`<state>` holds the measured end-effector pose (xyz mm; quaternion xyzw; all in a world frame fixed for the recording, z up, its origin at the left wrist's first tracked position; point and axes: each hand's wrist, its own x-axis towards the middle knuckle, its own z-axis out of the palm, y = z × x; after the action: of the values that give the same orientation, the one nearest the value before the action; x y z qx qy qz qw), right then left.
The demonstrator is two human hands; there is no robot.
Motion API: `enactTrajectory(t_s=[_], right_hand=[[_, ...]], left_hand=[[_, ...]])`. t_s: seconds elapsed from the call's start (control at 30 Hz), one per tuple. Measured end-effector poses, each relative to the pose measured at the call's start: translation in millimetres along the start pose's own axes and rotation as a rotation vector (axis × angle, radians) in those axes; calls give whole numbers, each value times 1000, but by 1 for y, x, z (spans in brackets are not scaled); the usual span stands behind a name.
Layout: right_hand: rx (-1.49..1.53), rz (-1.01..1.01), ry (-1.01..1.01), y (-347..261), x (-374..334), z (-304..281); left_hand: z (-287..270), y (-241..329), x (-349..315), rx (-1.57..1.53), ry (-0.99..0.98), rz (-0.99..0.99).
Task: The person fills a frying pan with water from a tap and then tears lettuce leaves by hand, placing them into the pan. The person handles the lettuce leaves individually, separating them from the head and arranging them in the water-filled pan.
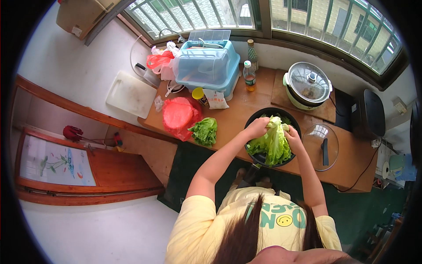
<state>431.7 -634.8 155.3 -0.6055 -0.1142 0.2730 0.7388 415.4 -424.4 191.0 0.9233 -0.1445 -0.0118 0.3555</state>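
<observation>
My left hand (257, 128) and my right hand (293, 139) are both closed on a bunch of green lettuce (278, 143), gripping it near its pale stem end. They hold it over a black frying pan (253, 119), whose handle (252, 174) points toward my body. The lower leaves hang down into the pan, and more green leaf shows behind my hands at the pan's far side. To the left, a second heap of lettuce (205, 131) lies at the near edge of the wooden counter (239, 103). A glass lid (313, 147) with a black handle rests right of the pan.
A red plastic bag (179, 116), a yellow-lidded jar (198, 95) and a white packet (216, 100) stand at left. Behind are a blue lidded box (206, 68) and a bottle (249, 78). A lidded electric pot (308, 83) and black appliance (368, 114) occupy the right. A white cutting board (130, 97) leans left.
</observation>
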Motion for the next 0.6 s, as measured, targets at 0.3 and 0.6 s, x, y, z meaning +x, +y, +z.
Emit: enactTrajectory(t_s=[0.3,0.6], right_hand=[[-534,-149,179,2,-2,-35],[-527,-130,528,23,10,11]], left_hand=[[-30,-33,-1,182,24,-40],[56,20,2,61,417,-279]])
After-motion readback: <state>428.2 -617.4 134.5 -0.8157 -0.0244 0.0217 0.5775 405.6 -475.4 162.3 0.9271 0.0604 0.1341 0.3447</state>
